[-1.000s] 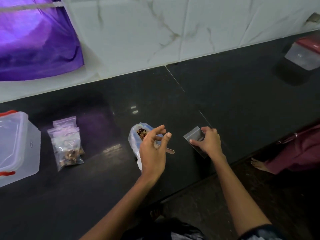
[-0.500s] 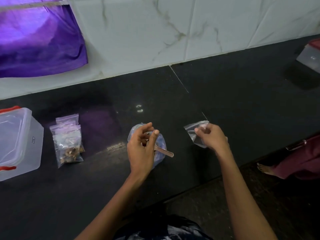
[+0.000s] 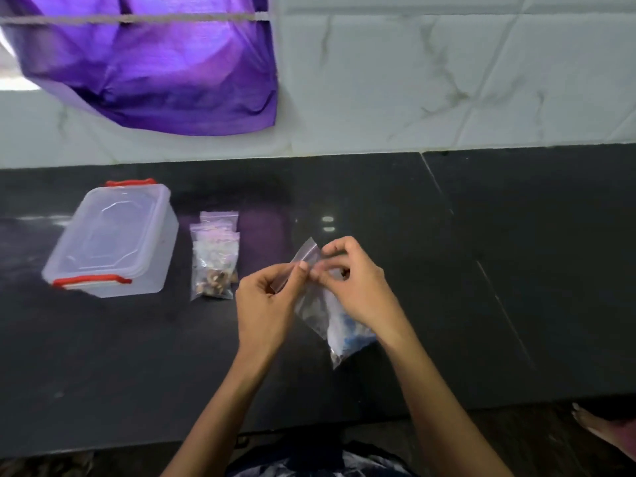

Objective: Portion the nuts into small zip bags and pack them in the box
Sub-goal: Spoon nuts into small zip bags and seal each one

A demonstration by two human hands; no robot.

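Observation:
Both hands hold one small clear zip bag point(image 3: 307, 256) up over the black counter point(image 3: 447, 270). My left hand point(image 3: 266, 304) pinches its top edge from the left, and my right hand point(image 3: 354, 290) pinches the same edge from the right. Under my right hand lies the larger clear bag of nuts point(image 3: 344, 333), partly hidden. Several filled small zip bags point(image 3: 215, 259) lie stacked to the left. Further left stands the clear plastic box point(image 3: 113, 239) with red clips, its lid on.
A purple cloth bag point(image 3: 151, 63) hangs against the white marbled wall above the counter. The counter's front edge runs below my forearms. A person's foot point(image 3: 599, 430) shows on the floor at the lower right.
My left hand has left the nut bag and the spoon and joined my right hand on the small zip bag, now raised over the nut bag. The view has swung left.

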